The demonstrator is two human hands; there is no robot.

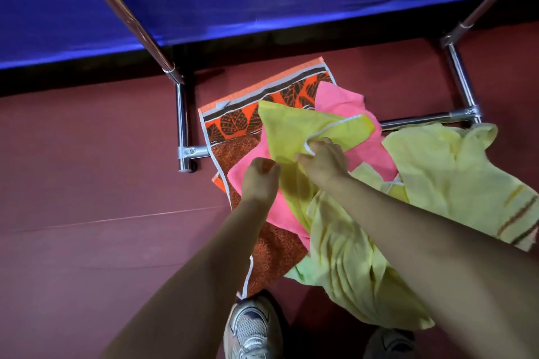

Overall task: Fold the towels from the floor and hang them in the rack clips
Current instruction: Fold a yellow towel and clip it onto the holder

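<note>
Towels (344, 245) heaped on floor (102, 183), none folded.
Left hand (260, 177) and right hand (324, 161) grip the lime towel (291, 125) (clips unseen).

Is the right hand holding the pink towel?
No, the right hand grips the white-trimmed edge of the yellow-green towel, which lies over the pink towel.

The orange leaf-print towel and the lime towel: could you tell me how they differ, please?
The orange leaf-print towel is patterned; the lime towel is plain. The orange leaf-print towel lies flat underneath; the lime towel is bunched on top, in the right hand's grip. Both have white edging.
</note>
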